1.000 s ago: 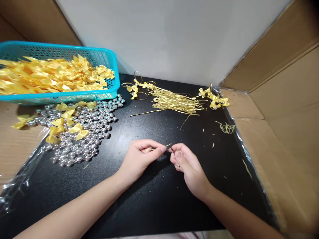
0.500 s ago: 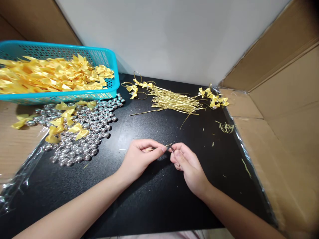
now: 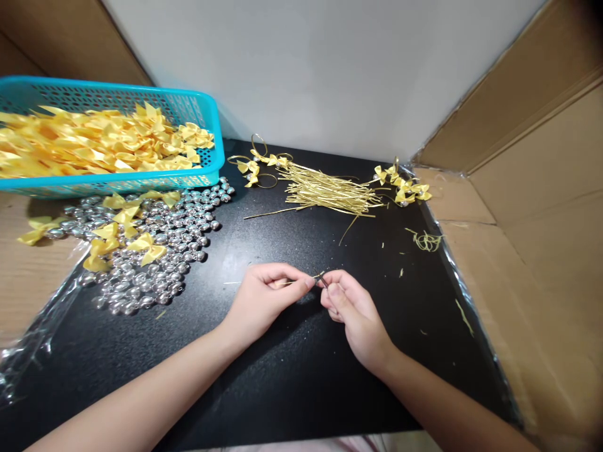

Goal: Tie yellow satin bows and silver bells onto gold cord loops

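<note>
Both hands meet low over the middle of the black table top point(image 3: 292, 376). My left hand point(image 3: 264, 301) pinches a thin gold wire tie point(image 3: 316, 276) between thumb and forefinger. My right hand point(image 3: 351, 311) is closed in a pinch on the other end of the same tie, fingertips almost touching the left ones. A bundle of gold wire ties point(image 3: 330, 188) lies behind the hands. Silver beads point(image 3: 151, 251) spread out to the left with a few yellow ribbon bows point(image 3: 146, 246) lying on them.
A turquoise basket point(image 3: 141, 182) heaped with yellow bows stands at the back left. Finished bows with gold loops point(image 3: 257, 166) lie by the bundle, and more bows point(image 3: 405, 187) at the back right. Cardboard walls point(image 3: 541, 188) close in the right side and the back left.
The hands have kept their pinch on the tie and barely shifted. Only the view has moved slightly.
</note>
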Available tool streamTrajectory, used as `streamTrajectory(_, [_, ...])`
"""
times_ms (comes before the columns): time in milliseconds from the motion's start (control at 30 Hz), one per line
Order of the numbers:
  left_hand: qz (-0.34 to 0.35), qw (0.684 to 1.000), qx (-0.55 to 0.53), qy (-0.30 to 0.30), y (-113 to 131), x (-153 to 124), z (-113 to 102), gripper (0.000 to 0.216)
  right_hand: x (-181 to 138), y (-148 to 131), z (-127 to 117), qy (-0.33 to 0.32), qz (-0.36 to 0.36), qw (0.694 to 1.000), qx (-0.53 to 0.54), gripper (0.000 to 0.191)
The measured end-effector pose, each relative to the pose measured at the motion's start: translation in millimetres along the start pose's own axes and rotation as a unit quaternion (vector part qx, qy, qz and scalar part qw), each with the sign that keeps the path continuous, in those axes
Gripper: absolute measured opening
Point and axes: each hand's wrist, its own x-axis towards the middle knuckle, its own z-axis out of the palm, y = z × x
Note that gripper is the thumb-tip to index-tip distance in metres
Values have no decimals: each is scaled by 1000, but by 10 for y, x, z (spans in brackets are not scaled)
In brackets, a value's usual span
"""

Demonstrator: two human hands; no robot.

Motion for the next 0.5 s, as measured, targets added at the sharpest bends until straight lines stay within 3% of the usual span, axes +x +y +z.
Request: streamTrajectory(500, [-1, 1000, 7, -4, -11, -1, -7, 23, 6, -17, 12, 1, 3, 1000, 5, 38])
